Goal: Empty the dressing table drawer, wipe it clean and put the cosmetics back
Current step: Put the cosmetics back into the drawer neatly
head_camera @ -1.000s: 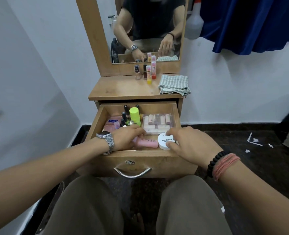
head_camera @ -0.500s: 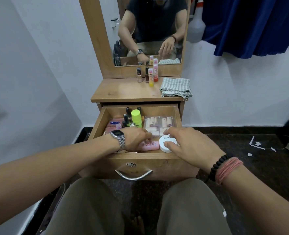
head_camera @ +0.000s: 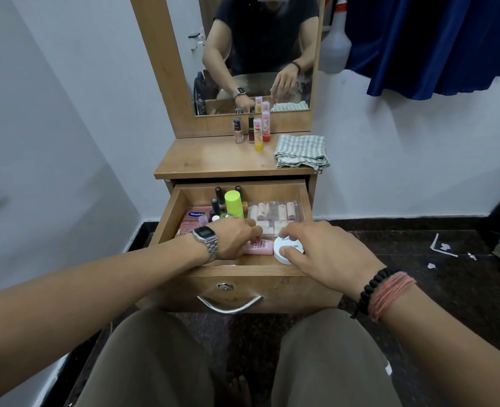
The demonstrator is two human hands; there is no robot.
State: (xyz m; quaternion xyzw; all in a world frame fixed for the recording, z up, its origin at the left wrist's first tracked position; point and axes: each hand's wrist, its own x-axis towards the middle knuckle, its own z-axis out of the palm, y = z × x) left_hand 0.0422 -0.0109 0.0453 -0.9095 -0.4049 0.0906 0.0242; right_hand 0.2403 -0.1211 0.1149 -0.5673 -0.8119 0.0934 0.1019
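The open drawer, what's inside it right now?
In the drawer: a lime-green bottle, dark nail polish bottles, a pink Vaseline pack, a clear case, a pink tube and a white jar. The left hand and right hand cover whatever lies beneath them.

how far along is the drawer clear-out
Early. Four small bottles already stand on the tabletop. Now the left hand holds a pink tube and the right hand a white jar. The drawer is mostly full; the cloth lies folded.

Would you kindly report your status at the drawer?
Left hand grips pink tube. Right hand grips white jar. Drawer open, mostly full.
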